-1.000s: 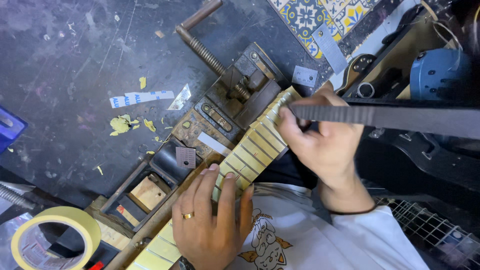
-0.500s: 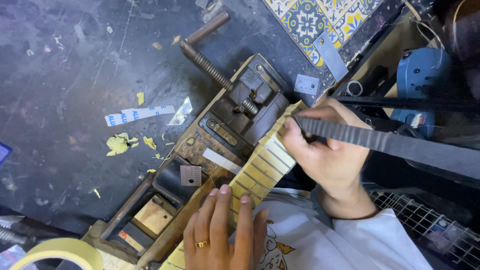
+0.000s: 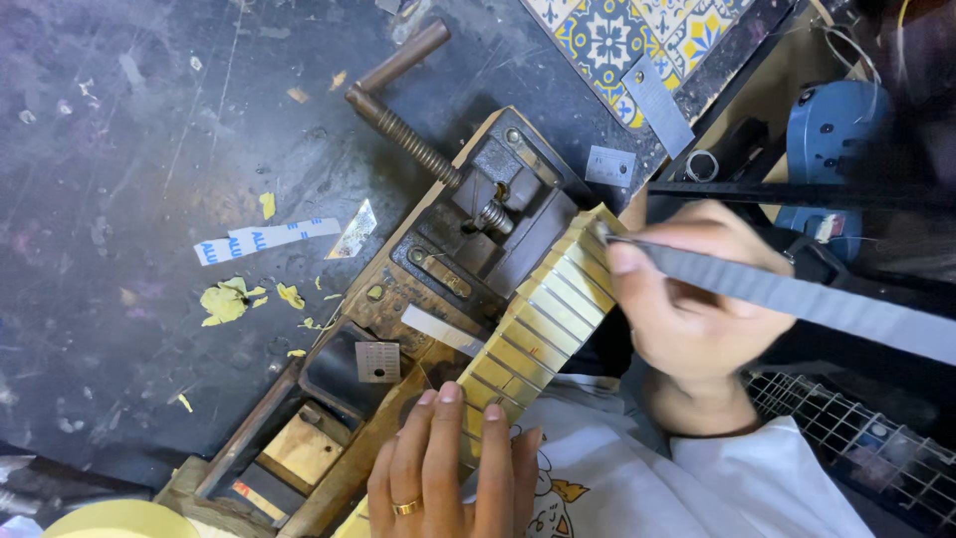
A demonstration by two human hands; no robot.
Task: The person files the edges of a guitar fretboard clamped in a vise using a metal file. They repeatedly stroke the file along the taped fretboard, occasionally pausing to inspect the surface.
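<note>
The guitar fretboard, pale and masked with strips of light tape between its frets, lies slantwise across a bench vise at the middle of the dark, scuffed workbench. Its upper end sits just beside the vise's dark jaw block, its lower end runs under the left hand.

That hand lies flat, fingers spread narrowly and pressing the fretboard down, a gold ring on 1 finger. The right hand is closed around a long flat metal file, whose tip meets the fretboard's top edge near the last frets.

As for progress, I judge the masking complete along the visible stretch, and the filing to be at the upper end; whether the frets below have been dressed cannot be told from here.

Around them: torn scraps of yellow tape, a white backing strip, the vise's screw handle, a patterned tile, a roll of masking tape.
</note>
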